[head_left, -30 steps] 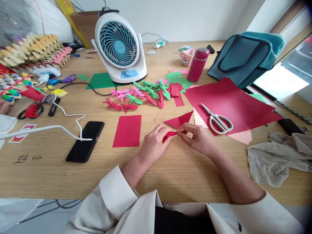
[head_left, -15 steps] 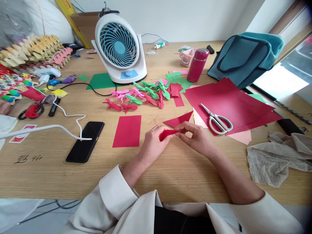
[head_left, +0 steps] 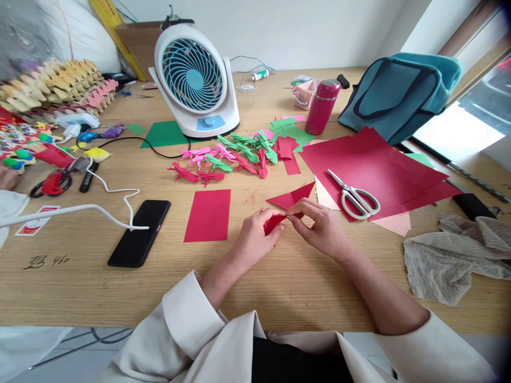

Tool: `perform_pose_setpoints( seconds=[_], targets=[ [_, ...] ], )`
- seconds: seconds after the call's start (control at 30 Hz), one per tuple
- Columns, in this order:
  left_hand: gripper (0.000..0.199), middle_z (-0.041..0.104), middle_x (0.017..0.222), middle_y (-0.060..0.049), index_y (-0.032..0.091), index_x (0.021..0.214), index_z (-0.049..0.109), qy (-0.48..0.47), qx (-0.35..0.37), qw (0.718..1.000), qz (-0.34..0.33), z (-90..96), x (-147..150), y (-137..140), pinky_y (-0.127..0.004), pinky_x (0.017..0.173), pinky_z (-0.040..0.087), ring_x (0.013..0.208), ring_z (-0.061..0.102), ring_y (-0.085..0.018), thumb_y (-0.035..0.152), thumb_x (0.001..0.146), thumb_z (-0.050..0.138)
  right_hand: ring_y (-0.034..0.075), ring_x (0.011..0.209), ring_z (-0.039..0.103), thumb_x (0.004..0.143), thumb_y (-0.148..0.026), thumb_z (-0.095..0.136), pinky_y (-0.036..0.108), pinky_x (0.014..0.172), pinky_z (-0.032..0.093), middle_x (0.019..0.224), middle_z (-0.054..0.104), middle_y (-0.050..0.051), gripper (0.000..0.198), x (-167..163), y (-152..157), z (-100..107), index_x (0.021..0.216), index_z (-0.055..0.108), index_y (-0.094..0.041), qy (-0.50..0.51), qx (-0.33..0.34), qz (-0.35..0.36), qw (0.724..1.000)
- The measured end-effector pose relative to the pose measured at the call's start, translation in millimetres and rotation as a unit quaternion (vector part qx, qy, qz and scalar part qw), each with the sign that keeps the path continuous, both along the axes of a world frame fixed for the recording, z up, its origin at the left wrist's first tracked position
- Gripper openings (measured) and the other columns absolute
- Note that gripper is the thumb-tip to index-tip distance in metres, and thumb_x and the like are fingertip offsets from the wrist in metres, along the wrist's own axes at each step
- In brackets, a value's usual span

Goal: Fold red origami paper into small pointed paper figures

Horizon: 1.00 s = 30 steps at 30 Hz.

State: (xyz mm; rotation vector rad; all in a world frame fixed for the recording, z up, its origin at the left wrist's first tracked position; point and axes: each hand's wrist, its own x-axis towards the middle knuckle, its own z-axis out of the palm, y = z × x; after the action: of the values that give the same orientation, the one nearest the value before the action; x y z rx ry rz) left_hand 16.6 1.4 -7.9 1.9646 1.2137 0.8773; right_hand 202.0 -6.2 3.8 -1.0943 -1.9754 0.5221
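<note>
My left hand is closed round a small folded piece of red paper above the table. At the paper's right end, my right hand pinches a narrow tip between thumb and fingers. Just behind my hands lies a folded red paper triangle. A flat red paper rectangle rests to the left of my left hand. Beyond it are several folded paper figures in pink, green and red. White-handled scissors lie on large red sheets to the right.
A black phone with a white cable lies at left. A fan stands at the back, a red flask and a blue bag at back right. A crumpled cloth is at right. Another person's sleeve shows at the left edge.
The folded red paper has turned slightly in my left hand, so more of its face shows. My right hand stays pinched at its end. Other things are unmoved.
</note>
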Motion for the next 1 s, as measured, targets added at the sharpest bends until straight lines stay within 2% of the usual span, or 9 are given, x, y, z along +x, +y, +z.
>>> perform_pose_setpoints(
  seconds=[0.1, 0.2, 0.33, 0.43, 0.63, 0.87, 1.0],
  targets=[
    [0.019, 0.071, 0.09, -0.003, 0.02, 0.103, 0.067, -0.007, -0.036, 0.999, -0.005, 0.1, 0.9, -0.7, -0.027, 0.076, 0.05, 0.081, 0.064, -0.016, 0.021, 0.085, 0.06, 0.016, 0.075, 0.059, 0.091, -0.016, 0.054, 0.03, 0.067, 0.049, 0.083, 0.062, 0.004, 0.008, -0.4, -0.4, -0.8, 0.091, 0.06, -0.021, 0.008, 0.008, -0.001, 1.0],
    [0.022, 0.071, 0.09, -0.002, 0.019, 0.107, 0.066, -0.051, -0.096, 0.994, -0.02, -0.7, 1.9, -1.1, -0.023, 0.068, 0.05, 0.072, 0.063, -0.013, 0.024, 0.089, 0.056, 0.016, 0.076, 0.06, 0.089, -0.019, 0.058, 0.03, 0.066, 0.05, 0.086, 0.063, 0.004, 0.006, -1.3, -0.3, -2.1, 0.095, 0.06, -0.021, 0.031, -0.026, 0.002, 0.999],
    [0.027, 0.065, 0.074, 0.0, 0.017, 0.112, 0.065, -0.112, -0.169, 0.978, -0.048, -2.2, 3.4, -1.3, -0.02, 0.059, 0.048, 0.06, 0.058, -0.01, 0.028, 0.092, 0.052, 0.016, 0.078, 0.061, 0.086, -0.021, 0.064, 0.031, 0.071, 0.052, 0.09, 0.064, 0.004, 0.013, -2.5, 0.7, -4.9, 0.099, 0.062, -0.02, 0.065, -0.088, 0.012, 0.994],
    [0.03, 0.06, 0.067, 0.001, 0.016, 0.116, 0.063, -0.125, -0.198, 0.971, -0.056, -2.3, 3.7, -1.4, -0.02, 0.055, 0.047, 0.057, 0.056, -0.01, 0.031, 0.091, 0.052, 0.016, 0.077, 0.061, 0.086, -0.024, 0.065, 0.032, 0.071, 0.052, 0.09, 0.064, 0.004, 0.013, -3.2, 1.1, -6.1, 0.097, 0.063, -0.019, 0.075, -0.099, 0.011, 0.992],
    [0.024, 0.064, 0.075, 0.0, 0.016, 0.107, 0.065, -0.102, -0.167, 0.979, -0.06, -3.0, 3.2, -1.4, -0.02, 0.057, 0.046, 0.063, 0.057, -0.01, 0.026, 0.087, 0.057, 0.014, 0.068, 0.057, 0.088, -0.02, 0.062, 0.03, 0.063, 0.049, 0.08, 0.06, 0.003, 0.003, -6.0, -1.1, -1.6, 0.089, 0.064, -0.019, 0.057, -0.068, -0.002, 0.996],
    [0.025, 0.065, 0.074, 0.0, 0.017, 0.11, 0.064, -0.119, -0.169, 0.977, -0.053, 0.2, 3.5, -1.9, -0.02, 0.059, 0.048, 0.062, 0.057, -0.01, 0.026, 0.089, 0.055, 0.014, 0.07, 0.057, 0.084, -0.021, 0.067, 0.029, 0.063, 0.049, 0.084, 0.061, 0.003, 0.009, -7.2, 0.1, -1.9, 0.091, 0.062, -0.019, 0.061, -0.076, -0.005, 0.995],
    [0.025, 0.067, 0.083, -0.001, 0.017, 0.109, 0.06, -0.133, -0.166, 0.976, -0.04, 1.9, 5.7, -3.2, -0.019, 0.056, 0.05, 0.062, 0.059, -0.01, 0.019, 0.085, 0.056, 0.013, 0.069, 0.055, 0.084, -0.019, 0.067, 0.027, 0.061, 0.047, 0.081, 0.059, 0.002, 0.008, -7.1, 0.3, -3.6, 0.089, 0.061, -0.019, 0.055, -0.076, -0.005, 0.996]
  ],
)
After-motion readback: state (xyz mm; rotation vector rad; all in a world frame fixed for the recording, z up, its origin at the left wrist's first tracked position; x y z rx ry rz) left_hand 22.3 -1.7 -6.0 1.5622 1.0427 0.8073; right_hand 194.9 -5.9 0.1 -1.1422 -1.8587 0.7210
